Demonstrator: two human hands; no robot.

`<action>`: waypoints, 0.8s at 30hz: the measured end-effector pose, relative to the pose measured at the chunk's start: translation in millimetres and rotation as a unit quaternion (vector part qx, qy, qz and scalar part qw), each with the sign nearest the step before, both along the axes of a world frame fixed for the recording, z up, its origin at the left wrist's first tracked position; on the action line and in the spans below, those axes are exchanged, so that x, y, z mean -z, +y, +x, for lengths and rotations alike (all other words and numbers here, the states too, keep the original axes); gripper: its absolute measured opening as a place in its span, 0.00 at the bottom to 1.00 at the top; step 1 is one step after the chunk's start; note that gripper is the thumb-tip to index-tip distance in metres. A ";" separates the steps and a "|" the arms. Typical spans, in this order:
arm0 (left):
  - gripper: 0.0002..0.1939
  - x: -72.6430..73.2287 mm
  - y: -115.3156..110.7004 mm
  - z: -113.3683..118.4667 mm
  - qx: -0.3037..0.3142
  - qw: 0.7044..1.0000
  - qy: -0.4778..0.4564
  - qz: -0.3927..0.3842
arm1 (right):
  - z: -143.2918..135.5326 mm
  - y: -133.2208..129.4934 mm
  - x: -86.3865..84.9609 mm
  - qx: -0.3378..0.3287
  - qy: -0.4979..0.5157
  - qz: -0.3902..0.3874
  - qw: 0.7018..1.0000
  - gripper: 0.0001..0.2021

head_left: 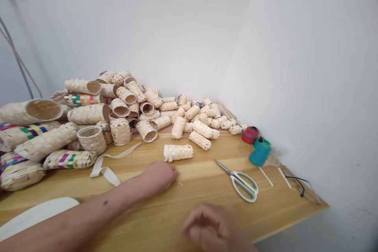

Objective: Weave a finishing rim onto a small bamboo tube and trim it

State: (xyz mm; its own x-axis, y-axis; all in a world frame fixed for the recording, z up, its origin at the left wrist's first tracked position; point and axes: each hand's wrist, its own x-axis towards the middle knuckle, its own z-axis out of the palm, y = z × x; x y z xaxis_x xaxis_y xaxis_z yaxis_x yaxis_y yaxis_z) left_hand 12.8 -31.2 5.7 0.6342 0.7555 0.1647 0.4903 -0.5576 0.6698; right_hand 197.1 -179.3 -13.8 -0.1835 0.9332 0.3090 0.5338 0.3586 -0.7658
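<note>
My left hand (161, 175) rests low over the wooden table with its fingers curled under and closed; whatever they hold is hidden. Just beyond it lies a small woven basket tube (179, 152) with a pale band around its left end. Close to the left fingertips there is a tiny white sliver (180, 183) on the wood. My right hand (208, 226), blurred by motion, is at the bottom edge of the view, its thumb and fingers bent together; I cannot make out anything between them. Scissors (243, 185) with pale handles lie slightly open, up and right of this hand.
A heap of woven baskets (88, 114) fills the back left, with smaller ones (203, 126) towards the corner. A cloth strip (108, 165) lies left. Thread spools, teal (260, 154) and red (250, 135), stand right, near glasses (304, 189) at the table edge. White walls enclose the back.
</note>
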 end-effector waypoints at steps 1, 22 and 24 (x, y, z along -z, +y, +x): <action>0.10 1.4 0.5 1.7 0.003 1.000 0.019 0.013 | 2.9 12.8 -1.4 -0.022 0.000 -0.035 0.999 0.07; 0.08 15.0 14.5 -1.5 -0.008 0.997 0.057 0.041 | -15.3 91.5 31.0 0.091 -0.219 0.045 0.971 0.09; 0.07 17.0 18.7 -3.3 -0.027 0.999 0.039 0.026 | -13.8 89.5 30.0 0.090 -0.199 0.040 0.975 0.09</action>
